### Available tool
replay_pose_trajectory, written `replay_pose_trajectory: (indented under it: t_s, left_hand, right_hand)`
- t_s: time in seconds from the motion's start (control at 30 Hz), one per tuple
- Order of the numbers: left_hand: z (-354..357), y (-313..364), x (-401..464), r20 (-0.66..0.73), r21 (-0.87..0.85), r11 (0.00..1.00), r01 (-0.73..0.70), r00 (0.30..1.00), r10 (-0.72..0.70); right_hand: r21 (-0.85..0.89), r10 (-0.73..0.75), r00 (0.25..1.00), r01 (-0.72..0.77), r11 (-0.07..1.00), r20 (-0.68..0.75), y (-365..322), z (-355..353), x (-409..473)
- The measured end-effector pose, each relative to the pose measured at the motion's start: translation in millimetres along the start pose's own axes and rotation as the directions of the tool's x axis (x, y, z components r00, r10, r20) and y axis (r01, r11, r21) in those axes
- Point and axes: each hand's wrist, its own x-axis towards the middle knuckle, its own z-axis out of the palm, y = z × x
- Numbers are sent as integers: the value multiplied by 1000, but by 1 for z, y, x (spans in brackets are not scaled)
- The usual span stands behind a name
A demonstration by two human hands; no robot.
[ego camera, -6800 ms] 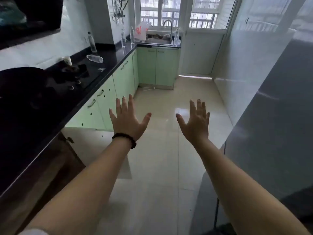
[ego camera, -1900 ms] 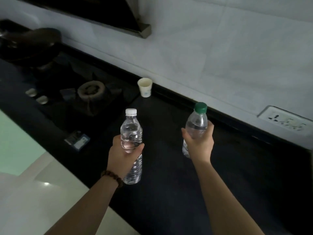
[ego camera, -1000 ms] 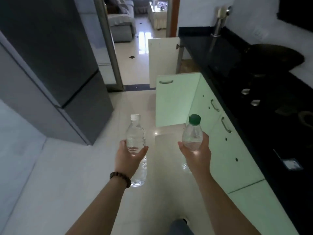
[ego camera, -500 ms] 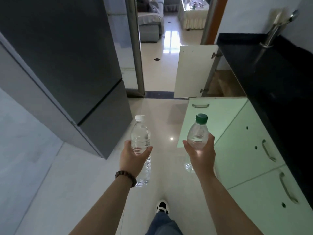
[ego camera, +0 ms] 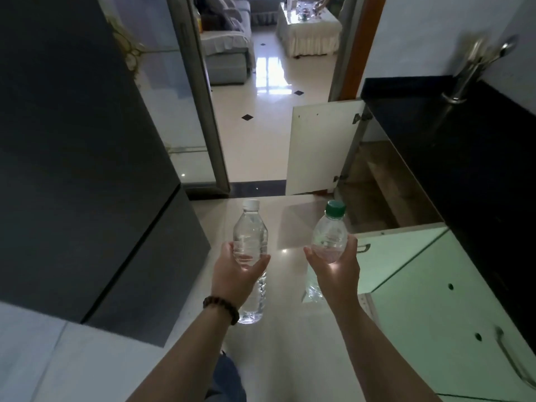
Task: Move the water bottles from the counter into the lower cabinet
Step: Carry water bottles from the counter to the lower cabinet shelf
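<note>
My left hand (ego camera: 233,275) grips a clear water bottle with a white cap (ego camera: 250,230), held upright over the floor. A second clear bottle with a green cap (ego camera: 330,230) is gripped upright by my right hand (ego camera: 336,266). Ahead on the right the lower cabinet (ego camera: 377,187) stands with both doors swung out: a white door (ego camera: 322,146) on its far side and a green door (ego camera: 394,256) on its near side, just right of my right hand. The cabinet's brown inside shows nothing in it.
The black counter (ego camera: 464,158) runs along the right, with a metal tap (ego camera: 470,71) at its far end. A tall dark fridge (ego camera: 75,158) fills the left. More green cabinet fronts (ego camera: 452,338) with handles lie at near right. A doorway (ego camera: 269,91) opens ahead.
I have walked along the kitchen with both bottles. The open cabinet is nearer and its inside now shows. My hands hold the bottles the same way.
</note>
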Motion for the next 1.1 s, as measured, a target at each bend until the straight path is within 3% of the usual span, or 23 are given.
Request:
replay_pose_trajectory:
  t_s: [0.27, 0.53, 0.83, 1.1]
  left_hand:
    - [8, 12, 186, 200, -85, 995, 46, 979, -28]
    - [22, 65, 328, 446, -35, 995, -95, 890, 100]
    - [142, 81, 394, 774, -4, 999, 46, 633, -26]
    - [270, 116, 461, 898, 209, 978, -24, 400, -182]
  right_hand:
    - [69, 175, 978, -168, 983, -110, -5, 106, 112]
    - [111, 306, 888, -286, 952, -343, -4, 164, 198]
    - [136, 449, 671, -466, 874, -591, 40, 148, 261]
    - [304, 592, 489, -546, 780, -641, 90, 121, 349]
